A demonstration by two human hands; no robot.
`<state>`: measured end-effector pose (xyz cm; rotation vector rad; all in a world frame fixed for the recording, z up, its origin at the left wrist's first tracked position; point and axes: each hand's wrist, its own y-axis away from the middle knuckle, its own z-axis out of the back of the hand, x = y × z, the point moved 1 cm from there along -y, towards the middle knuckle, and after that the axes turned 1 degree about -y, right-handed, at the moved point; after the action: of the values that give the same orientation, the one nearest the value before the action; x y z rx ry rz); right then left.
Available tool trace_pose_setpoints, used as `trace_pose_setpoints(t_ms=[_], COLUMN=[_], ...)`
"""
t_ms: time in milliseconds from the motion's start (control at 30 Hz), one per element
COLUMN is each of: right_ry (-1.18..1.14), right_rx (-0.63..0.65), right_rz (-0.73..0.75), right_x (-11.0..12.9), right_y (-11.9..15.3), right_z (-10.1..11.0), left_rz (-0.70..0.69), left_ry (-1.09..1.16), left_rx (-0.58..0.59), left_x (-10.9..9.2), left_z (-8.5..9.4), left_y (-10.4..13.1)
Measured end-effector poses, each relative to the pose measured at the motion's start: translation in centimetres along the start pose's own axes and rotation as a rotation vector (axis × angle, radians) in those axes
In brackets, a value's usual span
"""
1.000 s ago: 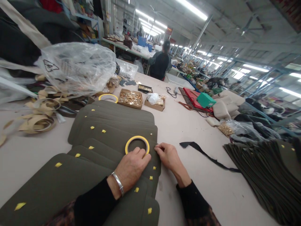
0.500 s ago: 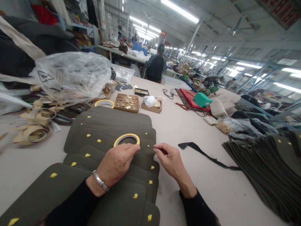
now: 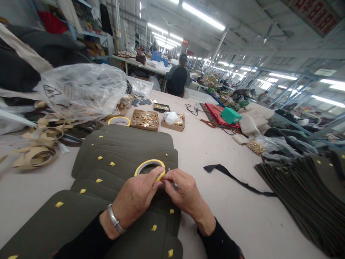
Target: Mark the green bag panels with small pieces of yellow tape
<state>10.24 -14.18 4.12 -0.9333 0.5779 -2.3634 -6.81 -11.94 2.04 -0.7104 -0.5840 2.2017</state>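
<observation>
My left hand (image 3: 137, 192) grips a roll of yellow tape (image 3: 147, 162) between thumb and fingers, holding it over the overlapping dark olive fabric panels (image 3: 118, 185). At the near right edge of the roll my right hand (image 3: 184, 190) is closed in a pinch, its fingertips touching the tape beside my left fingertips. The exact bit between the right fingers is mostly hidden. Small yellow tape pieces (image 3: 99, 180) dot the panels. Two small shiny metal fittings show near the panels' right edge, the upper one (image 3: 166, 155) in plain sight, the other just above my right fingers.
Beyond the panels stand a box of gold metal parts (image 3: 145, 120), a smaller box (image 3: 174, 124) and another yellow roll (image 3: 119, 121). A black strip (image 3: 237, 179) lies right, near stacked dark panels (image 3: 296, 201). A plastic bag (image 3: 83, 90) bulges at left. A person (image 3: 177, 79) sits farther off.
My right hand has moved left, from apart to meeting my left hand at the tape roll. The roll has shifted slightly right and down with my left hand.
</observation>
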Motion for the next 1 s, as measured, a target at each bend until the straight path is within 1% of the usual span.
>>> trace_pose_setpoints(t_ms=[67, 200, 267, 300, 367, 467, 500, 567, 633, 700, 767, 833, 933, 1000], right_ry=[0.032, 0.117, 0.114, 0.094, -0.002, -0.312, -0.421, -0.564, -0.614, -0.641, -0.660, -0.647, -0.544, -0.434], right_rx=[-0.026, -0.105, -0.129, -0.136, -0.143, -0.147, -0.142, -0.152, -0.203, -0.240, -0.215, -0.157, -0.088, -0.051], right_rz=[0.015, 0.043, 0.017, -0.024, -0.187, -0.562, -0.660, -0.773, -0.859, -0.956, -1.008, -0.993, -0.944, -0.894], right_x=[-0.1, -0.3, -0.2, -0.1, 0.2, 0.6, 0.6, 0.0, -1.2, -2.8, -4.2, -5.1, -5.4, -5.3], right_y=[0.3, 0.8, 0.9, 0.9, 0.8, 0.6, 0.4, 0.2, 0.2, 0.3, 0.5, 0.6, 0.8, 0.9], right_z=[-0.2, -0.6, -0.8, -0.8, -1.0, -1.7, -2.0, -2.4, -2.5, -2.3, -1.9, -1.6, -1.7, -2.0], left_rz=[0.009, 0.066, 0.094, 0.098, 0.087, 0.061, 0.059, 0.048, 0.029, 0.015, 0.030, 0.071, 0.134, 0.156], left_ry=[0.023, 0.089, 0.069, 0.049, 0.009, -0.028, -0.033, -0.036, -0.031, -0.034, -0.085, -0.177, -0.268, -0.270], left_rx=[0.031, 0.134, 0.151, 0.147, 0.115, 0.047, 0.028, -0.009, -0.034, -0.032, 0.014, 0.113, 0.288, 0.361], left_x=[-0.3, -0.8, -0.9, -0.9, -0.9, -0.9, -0.9, -1.0, -1.2, -1.3, -1.1, -0.6, 0.1, 0.3], left_z=[0.2, 0.6, 0.7, 0.7, 0.6, 0.4, 0.4, 0.3, 0.2, 0.1, -0.2, -0.4, -0.8, -0.9], left_y=[-0.1, -0.4, -0.5, -0.6, -0.6, -0.4, -0.3, -0.1, 0.1, 0.2, 0.2, 0.2, 0.0, -0.1])
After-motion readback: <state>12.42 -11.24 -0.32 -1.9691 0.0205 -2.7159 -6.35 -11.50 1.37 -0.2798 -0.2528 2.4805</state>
